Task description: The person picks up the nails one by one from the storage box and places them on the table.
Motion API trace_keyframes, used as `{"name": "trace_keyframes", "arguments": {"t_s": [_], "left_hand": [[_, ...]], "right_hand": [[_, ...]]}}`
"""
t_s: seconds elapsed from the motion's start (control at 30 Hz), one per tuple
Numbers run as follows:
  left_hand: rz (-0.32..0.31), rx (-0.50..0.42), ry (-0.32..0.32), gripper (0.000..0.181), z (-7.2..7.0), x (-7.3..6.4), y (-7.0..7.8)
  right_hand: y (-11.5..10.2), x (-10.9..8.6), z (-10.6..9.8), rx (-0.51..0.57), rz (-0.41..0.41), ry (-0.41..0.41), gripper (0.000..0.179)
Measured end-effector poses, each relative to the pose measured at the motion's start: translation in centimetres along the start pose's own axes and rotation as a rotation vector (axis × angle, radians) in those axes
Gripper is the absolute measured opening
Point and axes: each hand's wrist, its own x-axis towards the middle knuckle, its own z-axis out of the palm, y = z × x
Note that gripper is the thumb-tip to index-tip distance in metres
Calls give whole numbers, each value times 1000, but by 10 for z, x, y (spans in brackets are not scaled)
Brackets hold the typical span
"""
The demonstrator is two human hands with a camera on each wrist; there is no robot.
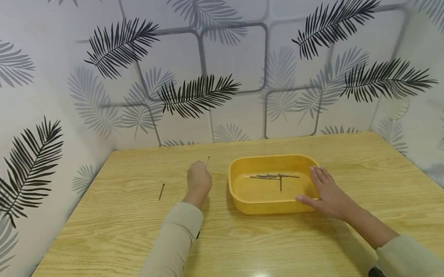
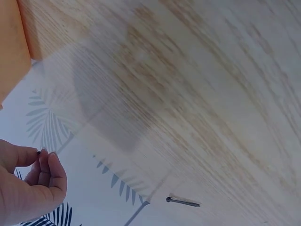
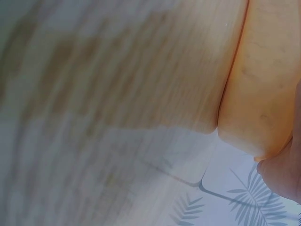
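My left hand (image 1: 199, 180) pinches a thin nail (image 1: 208, 160) between thumb and fingertips, left of a yellow plastic bin. In the left wrist view, only a small dark bit of the nail (image 2: 38, 153) shows at the fingertips. Another nail (image 1: 161, 191) lies on the table to the left of that hand. My right hand (image 1: 330, 195) rests on the right end of the yellow bin (image 1: 268, 208), its fingers fairly straight over the side rim and its thumb on the front rim. Inside the bin lie several dark nails (image 1: 281, 184).
The wood-grain table (image 1: 231, 251) extends on all sides of the bin. Behind it and to both sides stand pale walls (image 1: 239, 115) with a leaf pattern.
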Motion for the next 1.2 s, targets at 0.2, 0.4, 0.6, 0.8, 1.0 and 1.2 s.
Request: {"name": "trace_keyframes", "arguments": {"t_s": [0.2, 0.4, 0.6, 0.8, 1.0, 1.2], "left_hand": [[-37, 5, 6, 12, -2, 3, -4], [-54, 33, -10, 10, -3, 3, -10], [-53, 25, -37, 13, -6, 2, -17], [-34, 17, -54, 15, -6, 1, -25], [-39, 51, -21, 13, -5, 3, -32], [-56, 58, -44, 14, -10, 2, -38]], "right_hand": [[-1, 0, -1, 2, -3, 1, 97], [-1, 1, 0, -2, -3, 4, 97], [0, 2, 1, -8, -6, 9, 97], [-1, 1, 1, -4, -7, 12, 97], [1, 1, 1, -2, -14, 11, 97], [0, 1, -1, -3, -12, 2, 97]]}}
